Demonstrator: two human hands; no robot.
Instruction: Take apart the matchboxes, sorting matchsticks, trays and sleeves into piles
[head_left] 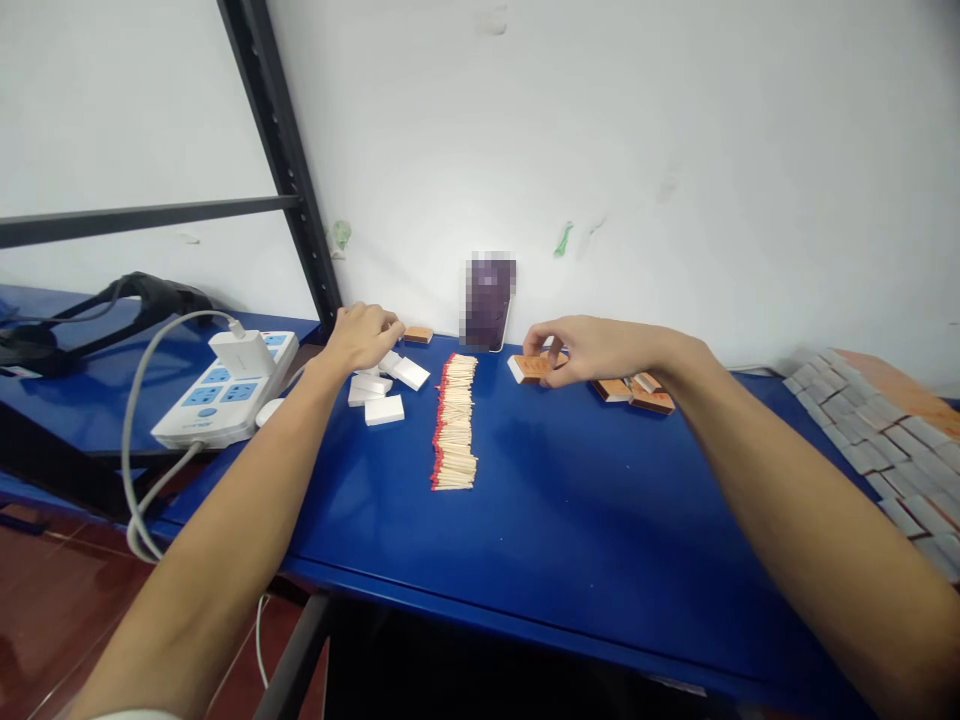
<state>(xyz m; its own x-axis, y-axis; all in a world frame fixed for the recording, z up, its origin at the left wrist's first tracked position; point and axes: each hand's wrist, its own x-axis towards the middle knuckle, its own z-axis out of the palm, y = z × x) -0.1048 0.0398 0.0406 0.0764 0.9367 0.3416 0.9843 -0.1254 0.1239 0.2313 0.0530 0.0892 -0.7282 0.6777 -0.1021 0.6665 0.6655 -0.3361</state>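
My right hand (562,348) has its thumb and fingers closed round an orange matchbox (530,369) whose pale end faces left, low over the blue table (555,520). My left hand (366,335) hovers at several white matchbox trays (384,410), its fingers bent down and mostly hidden; whether they grip a tray I cannot tell. Just right of its fingertips, near the wall, is another orange matchbox (418,334). Between my hands runs a long row of matches (454,425), red heads to the left. More orange matchboxes (651,398) lie partly behind my right wrist.
A phone (489,305), its screen pixelated, leans on the wall. On the left are a black rack post (289,160) and a white power strip (225,392) with a charger (241,354) and cables. Many grey-sided boxes (892,440) are lined up at the right.
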